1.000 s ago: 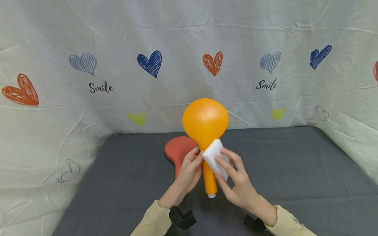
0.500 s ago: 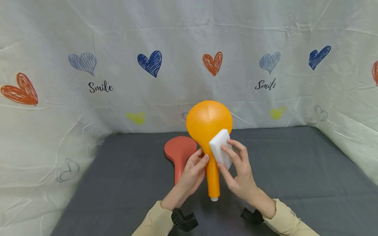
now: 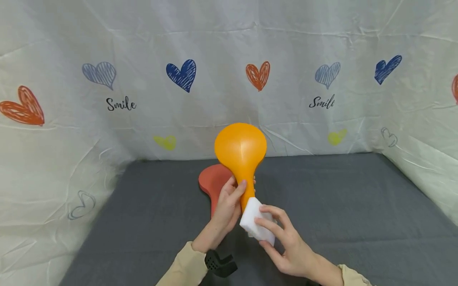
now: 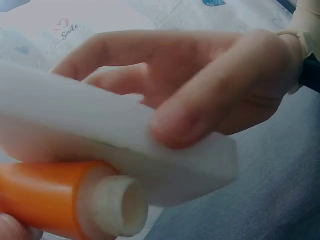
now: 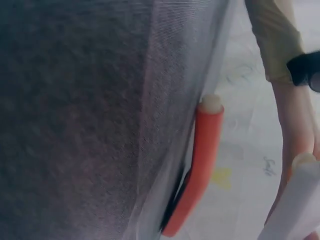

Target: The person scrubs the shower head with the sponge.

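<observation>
Head view with both wrist views. A heart-printed white sheet (image 3: 229, 47) is forming the backdrop and side walls, and a grey table surface (image 3: 340, 206) is lying beneath the hands. An orange shower head (image 3: 241, 149) is standing upright above the table, its round face at the top and its handle pointing down toward the person. The left hand (image 3: 227, 208) is gripping the handle just below the round face, with the fingers wrapping it from the left and the thumb lying along its front. A red shower head (image 3: 212, 182) is lying flat on the table behind the left hand, partly hidden by it. A white sponge block (image 3: 255, 221) is pressing against the lower end of the orange handle; the right hand (image 3: 286, 246) is pinching it, fingers curling over its upper face and thumb beneath. In the left wrist view, the handle's white threaded end (image 4: 117, 205) is protruding just below the sponge.
</observation>
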Available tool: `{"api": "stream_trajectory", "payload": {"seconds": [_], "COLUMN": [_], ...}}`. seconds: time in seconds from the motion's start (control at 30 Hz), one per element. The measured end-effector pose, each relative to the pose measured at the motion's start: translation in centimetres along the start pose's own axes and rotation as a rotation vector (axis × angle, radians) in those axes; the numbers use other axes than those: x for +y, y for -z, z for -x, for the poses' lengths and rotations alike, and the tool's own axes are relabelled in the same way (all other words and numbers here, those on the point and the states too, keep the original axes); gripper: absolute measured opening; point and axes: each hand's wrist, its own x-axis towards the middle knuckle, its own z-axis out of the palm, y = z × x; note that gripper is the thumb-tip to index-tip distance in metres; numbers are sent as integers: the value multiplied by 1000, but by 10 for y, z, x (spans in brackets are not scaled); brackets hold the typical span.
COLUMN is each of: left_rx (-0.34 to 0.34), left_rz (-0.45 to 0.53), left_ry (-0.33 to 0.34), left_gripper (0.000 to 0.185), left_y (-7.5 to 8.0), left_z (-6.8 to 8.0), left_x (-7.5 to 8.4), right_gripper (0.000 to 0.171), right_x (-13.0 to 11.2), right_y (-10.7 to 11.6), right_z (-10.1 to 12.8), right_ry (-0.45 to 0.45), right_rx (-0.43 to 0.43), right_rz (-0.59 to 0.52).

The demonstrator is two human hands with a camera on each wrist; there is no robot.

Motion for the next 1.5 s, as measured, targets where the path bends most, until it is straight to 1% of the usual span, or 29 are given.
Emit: {"api": "stream_trajectory", "payload": {"seconds": [0.03,0.1,0.23,0.3,0.37,0.4,0.47,0.57,0.67,0.77,0.83,0.9,1.03,1.1,1.17,1.27,1.4,1.43,1.5], "left_rx": [-4,-22,-81,-103,-117,-121,-119,-103,-82,-71,-76,-94,-139,-147,-141,-126,-90,-75,-50], "left_rz": [-2,-9,-11,-11,-8,-8,-9,-10,-26,-36,-33,-20,8,20,31,35,14,6,-13], "left_ry": [-2,-3,-10,-6,-3,-1,-1,-9,-22,-21,-14,5,42,56,62,62,41,37,33], "left_gripper": [28,31,38,39,39,39,37,34,32,31,31,32,32,32,31,30,30,30,31], "left_y": [0,-1,-3,-4,-5,-5,-5,-3,0,1,1,0,-5,-7,-9,-9,-7,-6,-4], "left_z": [1,2,5,6,6,6,6,4,2,1,1,2,6,8,9,8,7,6,5], "left_x": [0,-2,-7,-9,-9,-9,-8,-5,-1,0,0,-3,-10,-13,-15,-16,-14,-13,-12], "right_gripper": [40,45,63,66,65,65,64,64,63,64,63,62,58,56,53,54,63,65,66], "right_x": [0,2,10,15,17,18,17,10,-1,-12,-15,-11,9,17,20,17,4,0,-10], "right_y": [0,-1,-1,1,2,3,3,3,4,7,9,9,10,10,11,10,8,8,8], "right_z": [-1,-6,-22,-30,-36,-37,-36,-27,-16,-13,-15,-18,-26,-28,-27,-22,-6,-2,3], "right_ry": [-29,-116,-311,-362,-384,-379,-371,-347,-279,-197,-167,-169,-210,-217,-205,-206,-234,-238,-244], "right_rx": [15,47,131,186,229,239,214,125,53,34,41,67,154,190,205,177,94,71,35], "right_rz": [-13,-69,-199,-255,-282,-292,-291,-277,-251,-217,-204,-199,-209,-218,-227,-251,-259,-256,-209]}}
